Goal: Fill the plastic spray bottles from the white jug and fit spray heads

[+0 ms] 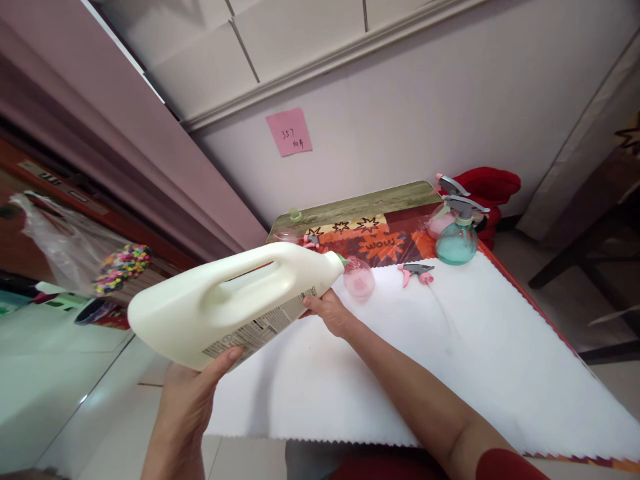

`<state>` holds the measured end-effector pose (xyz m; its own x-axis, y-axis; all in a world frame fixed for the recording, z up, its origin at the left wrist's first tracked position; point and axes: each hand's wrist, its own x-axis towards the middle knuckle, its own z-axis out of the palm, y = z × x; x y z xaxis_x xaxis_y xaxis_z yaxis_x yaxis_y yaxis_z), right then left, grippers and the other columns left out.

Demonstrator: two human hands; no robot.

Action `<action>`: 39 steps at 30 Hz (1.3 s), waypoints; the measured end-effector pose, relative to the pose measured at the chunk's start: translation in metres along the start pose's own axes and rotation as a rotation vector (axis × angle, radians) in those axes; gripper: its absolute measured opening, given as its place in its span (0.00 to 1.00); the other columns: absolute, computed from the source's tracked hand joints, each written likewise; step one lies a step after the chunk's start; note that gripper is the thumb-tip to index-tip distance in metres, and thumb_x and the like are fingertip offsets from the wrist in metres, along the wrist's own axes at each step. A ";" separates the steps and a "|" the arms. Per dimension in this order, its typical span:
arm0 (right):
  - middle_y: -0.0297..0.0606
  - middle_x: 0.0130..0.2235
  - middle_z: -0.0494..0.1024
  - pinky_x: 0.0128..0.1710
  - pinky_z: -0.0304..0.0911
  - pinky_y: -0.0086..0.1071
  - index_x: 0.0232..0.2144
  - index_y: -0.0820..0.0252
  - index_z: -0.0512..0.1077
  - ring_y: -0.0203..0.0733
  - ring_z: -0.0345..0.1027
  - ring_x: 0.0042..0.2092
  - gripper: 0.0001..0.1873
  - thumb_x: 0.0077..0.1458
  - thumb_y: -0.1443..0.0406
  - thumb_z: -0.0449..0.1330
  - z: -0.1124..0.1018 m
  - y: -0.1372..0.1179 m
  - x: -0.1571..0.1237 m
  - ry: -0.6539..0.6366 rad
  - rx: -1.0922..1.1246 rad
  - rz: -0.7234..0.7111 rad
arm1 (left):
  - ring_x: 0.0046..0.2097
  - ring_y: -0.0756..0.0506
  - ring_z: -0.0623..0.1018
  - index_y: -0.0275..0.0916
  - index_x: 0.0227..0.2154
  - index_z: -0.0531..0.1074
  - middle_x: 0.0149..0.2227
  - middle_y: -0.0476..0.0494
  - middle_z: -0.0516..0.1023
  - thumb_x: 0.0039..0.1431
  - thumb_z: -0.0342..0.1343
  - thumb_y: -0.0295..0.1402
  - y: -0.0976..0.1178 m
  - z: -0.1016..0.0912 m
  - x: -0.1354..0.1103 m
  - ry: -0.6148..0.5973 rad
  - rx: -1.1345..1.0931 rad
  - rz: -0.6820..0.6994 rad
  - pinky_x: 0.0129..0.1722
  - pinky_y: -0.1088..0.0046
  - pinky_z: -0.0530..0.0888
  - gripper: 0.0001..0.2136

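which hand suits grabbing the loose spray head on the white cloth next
Probably the right hand, holding the bottle near its neck, closer to the spray head; the left hand supports the base end.

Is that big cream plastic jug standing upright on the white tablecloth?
No, the left hand and right hand hold the cream plastic jug tipped sideways.

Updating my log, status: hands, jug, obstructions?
Left hand and right hand holding jug. Jug tipped, mouth at pink bottle. Sprayer head lies apart; nothing visibly blocking.
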<state>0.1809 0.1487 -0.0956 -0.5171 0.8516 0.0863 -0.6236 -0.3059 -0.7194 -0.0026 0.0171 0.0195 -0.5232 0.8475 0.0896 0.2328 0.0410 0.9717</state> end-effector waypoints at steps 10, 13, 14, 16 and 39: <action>0.41 0.45 0.84 0.37 0.77 0.36 0.48 0.57 0.75 0.49 0.78 0.46 0.40 0.36 0.44 0.77 0.001 -0.001 0.000 0.008 0.012 -0.002 | 0.52 0.31 0.83 0.40 0.57 0.77 0.48 0.37 0.86 0.37 0.78 0.39 0.001 0.001 0.001 -0.007 -0.009 0.003 0.51 0.59 0.82 0.39; 0.42 0.46 0.83 0.37 0.77 0.38 0.49 0.56 0.74 0.49 0.78 0.46 0.40 0.37 0.44 0.77 0.000 -0.001 0.000 0.001 0.002 -0.002 | 0.52 0.31 0.83 0.39 0.57 0.78 0.47 0.37 0.86 0.37 0.78 0.39 0.001 0.001 0.001 -0.010 -0.005 -0.001 0.50 0.58 0.82 0.39; 0.42 0.46 0.83 0.38 0.77 0.38 0.49 0.56 0.74 0.50 0.78 0.46 0.40 0.37 0.44 0.77 0.000 -0.001 0.000 0.001 -0.001 -0.002 | 0.52 0.30 0.83 0.39 0.57 0.78 0.47 0.37 0.86 0.37 0.78 0.39 0.001 0.001 0.001 -0.011 -0.002 -0.001 0.51 0.57 0.82 0.39; 0.42 0.46 0.83 0.37 0.77 0.39 0.49 0.56 0.74 0.50 0.78 0.46 0.40 0.37 0.44 0.77 0.000 -0.001 0.000 0.001 -0.003 -0.002 | 0.53 0.30 0.82 0.39 0.57 0.78 0.48 0.37 0.86 0.37 0.78 0.39 0.001 0.000 0.000 -0.010 0.000 0.001 0.52 0.56 0.81 0.38; 0.42 0.47 0.84 0.38 0.78 0.39 0.49 0.56 0.75 0.50 0.78 0.47 0.40 0.37 0.44 0.77 0.000 -0.001 -0.001 -0.003 -0.009 0.001 | 0.52 0.30 0.82 0.39 0.56 0.78 0.46 0.37 0.86 0.36 0.78 0.41 0.004 0.003 -0.001 -0.005 0.025 0.003 0.53 0.54 0.80 0.38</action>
<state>0.1819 0.1486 -0.0950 -0.5193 0.8502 0.0872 -0.6179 -0.3030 -0.7256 0.0014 0.0183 0.0225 -0.5185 0.8502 0.0912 0.2546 0.0517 0.9657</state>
